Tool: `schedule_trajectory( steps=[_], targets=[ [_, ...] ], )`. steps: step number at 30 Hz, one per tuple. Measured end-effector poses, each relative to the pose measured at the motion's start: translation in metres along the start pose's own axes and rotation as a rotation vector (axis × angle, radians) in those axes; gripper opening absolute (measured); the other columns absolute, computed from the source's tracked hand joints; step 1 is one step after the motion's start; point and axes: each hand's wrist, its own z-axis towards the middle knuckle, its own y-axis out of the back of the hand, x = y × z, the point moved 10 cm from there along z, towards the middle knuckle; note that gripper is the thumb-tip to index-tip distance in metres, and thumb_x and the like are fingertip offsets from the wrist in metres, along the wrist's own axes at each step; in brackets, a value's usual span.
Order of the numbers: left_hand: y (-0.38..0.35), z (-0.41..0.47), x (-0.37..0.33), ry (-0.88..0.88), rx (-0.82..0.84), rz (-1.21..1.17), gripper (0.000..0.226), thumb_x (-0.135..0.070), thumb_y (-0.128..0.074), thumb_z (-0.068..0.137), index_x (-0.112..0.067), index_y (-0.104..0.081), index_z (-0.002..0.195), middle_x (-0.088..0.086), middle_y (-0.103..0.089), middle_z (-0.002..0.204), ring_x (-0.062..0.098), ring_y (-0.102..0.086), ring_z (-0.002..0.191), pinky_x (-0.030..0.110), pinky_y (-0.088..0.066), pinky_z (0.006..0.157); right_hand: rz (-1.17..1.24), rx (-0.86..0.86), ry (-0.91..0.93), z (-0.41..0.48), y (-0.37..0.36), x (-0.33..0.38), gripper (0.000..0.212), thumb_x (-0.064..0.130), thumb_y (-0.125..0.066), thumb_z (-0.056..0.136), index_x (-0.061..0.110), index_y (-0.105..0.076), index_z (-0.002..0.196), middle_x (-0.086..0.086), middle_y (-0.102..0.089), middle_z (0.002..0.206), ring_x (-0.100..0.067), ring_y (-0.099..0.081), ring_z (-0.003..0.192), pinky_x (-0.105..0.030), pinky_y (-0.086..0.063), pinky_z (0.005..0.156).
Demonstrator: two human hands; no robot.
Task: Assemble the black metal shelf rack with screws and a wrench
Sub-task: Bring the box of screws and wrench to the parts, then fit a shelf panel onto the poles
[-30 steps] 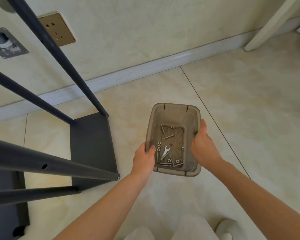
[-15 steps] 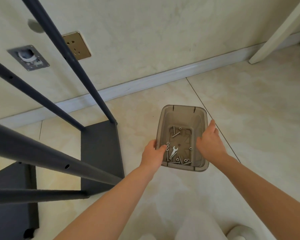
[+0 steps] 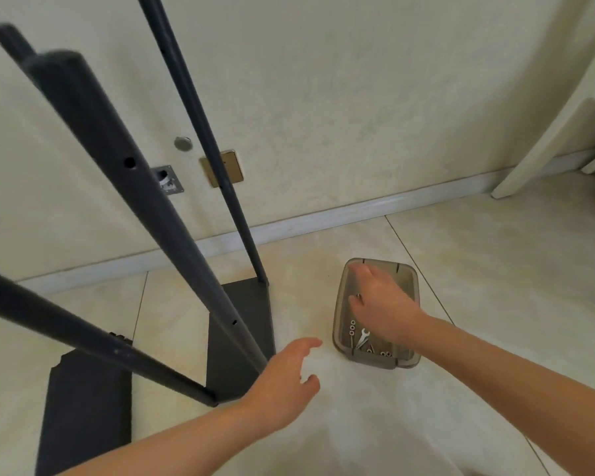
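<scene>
The black metal rack stands on the floor at the left, with its shelf plate (image 3: 241, 338) low down and several black poles (image 3: 158, 214) rising toward me. A smoky clear plastic bin (image 3: 375, 361) sits on the floor to its right. Inside lie a small silver wrench (image 3: 361, 338), nuts (image 3: 352, 327) and screws. My right hand (image 3: 382, 304) reaches into the bin with fingers spread over the far half, hiding what lies beneath. My left hand (image 3: 282, 383) hovers open above the floor between the bin and the rack's near corner, holding nothing.
A second black shelf panel (image 3: 86, 407) lies at the lower left. The wall with a brass socket (image 3: 234, 170) and a white baseboard (image 3: 358, 207) runs behind. A pale furniture leg (image 3: 536, 156) stands at the right.
Both hands have let go of the bin, which now rests on the floor. My right hand has moved inside it; my left hand has drawn away leftward. The view has risen and tilted.
</scene>
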Motion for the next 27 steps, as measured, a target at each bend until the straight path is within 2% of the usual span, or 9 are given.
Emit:
schedule_trajectory(
  steps=[4,6,8,11,14,18,20,23,27],
  targets=[
    [0.028,-0.032,0.007,0.051,0.051,0.042,0.049,-0.029,-0.058,0.098,-0.049,-0.038,0.138,-0.018,-0.048,0.130,0.010,-0.059,0.109,0.024,-0.048,0.101,0.008,0.075,0.164,-0.012,0.018,0.069,0.052,0.020,-0.045,0.101,0.014,-0.029,0.150,-0.006,-0.039,0.150,-0.025,-0.039,0.135,-0.031,-0.034,0.109],
    [0.048,-0.049,0.011,0.057,0.038,0.075,0.049,-0.028,-0.058,0.097,-0.044,-0.041,0.140,-0.018,-0.052,0.125,0.002,-0.059,0.104,0.016,-0.047,0.093,0.029,0.095,0.225,-0.020,0.026,0.099,0.050,0.022,-0.046,0.101,0.016,-0.031,0.149,-0.002,-0.041,0.149,-0.020,-0.041,0.134,-0.026,-0.033,0.107],
    [0.068,-0.066,0.015,0.052,0.007,0.116,0.050,-0.025,-0.058,0.098,-0.038,-0.041,0.143,-0.017,-0.050,0.136,-0.003,-0.050,0.115,0.010,-0.038,0.093,0.051,0.112,0.270,-0.027,0.031,0.125,0.048,0.023,-0.047,0.101,0.018,-0.034,0.147,0.001,-0.044,0.146,-0.017,-0.044,0.132,-0.022,-0.034,0.103],
    [0.095,-0.094,0.026,0.085,-0.048,0.133,0.047,-0.021,-0.056,0.100,-0.031,-0.042,0.144,-0.012,-0.046,0.143,0.006,-0.045,0.132,0.013,-0.037,0.097,0.080,0.126,0.312,-0.034,0.035,0.158,0.044,0.025,-0.049,0.101,0.021,-0.037,0.143,0.004,-0.049,0.141,-0.015,-0.048,0.126,-0.020,-0.037,0.096],
    [0.121,-0.125,0.039,0.118,-0.168,0.165,0.031,-0.018,-0.054,0.101,-0.028,-0.056,0.130,-0.010,-0.055,0.131,0.007,-0.055,0.118,0.008,-0.042,0.089,0.125,0.140,0.330,-0.039,0.036,0.184,0.045,0.024,-0.053,0.099,0.024,-0.037,0.142,0.005,-0.051,0.138,-0.012,-0.054,0.114,-0.015,-0.041,0.084],
    [0.151,-0.160,0.057,0.163,-0.320,0.208,0.018,-0.021,-0.052,0.101,-0.025,-0.064,0.115,-0.013,-0.057,0.113,0.003,-0.056,0.103,0.000,-0.036,0.069,0.143,0.141,0.340,-0.040,0.035,0.210,0.045,0.026,-0.054,0.099,0.022,-0.038,0.140,0.005,-0.053,0.131,-0.012,-0.057,0.101,-0.011,-0.043,0.067],
    [0.168,-0.173,0.061,0.199,-0.394,0.194,0.013,-0.024,-0.054,0.101,-0.025,-0.063,0.110,-0.013,-0.057,0.108,0.003,-0.059,0.098,0.006,-0.043,0.074,0.149,0.134,0.306,-0.040,0.032,0.213,0.040,0.025,-0.054,0.099,0.020,-0.042,0.137,0.005,-0.055,0.122,-0.013,-0.059,0.100,-0.010,-0.043,0.063],
    [0.197,-0.188,0.061,0.240,-0.554,0.142,0.005,-0.027,-0.058,0.099,-0.024,-0.059,0.102,-0.008,-0.062,0.101,0.005,-0.061,0.088,0.020,-0.051,0.080,0.157,0.120,0.264,-0.040,0.031,0.214,0.033,0.022,-0.052,0.100,0.015,-0.047,0.132,0.000,-0.059,0.120,-0.018,-0.060,0.105,-0.017,-0.046,0.075],
    [0.235,-0.196,0.054,0.240,-0.739,0.096,0.029,-0.032,-0.062,0.098,-0.014,-0.054,0.119,-0.001,-0.060,0.108,0.009,-0.058,0.088,0.022,-0.047,0.076,0.151,0.093,0.226,-0.043,0.035,0.216,0.030,0.018,-0.049,0.102,0.012,-0.049,0.131,-0.003,-0.059,0.122,-0.021,-0.059,0.111,-0.026,-0.045,0.090]
  ],
)
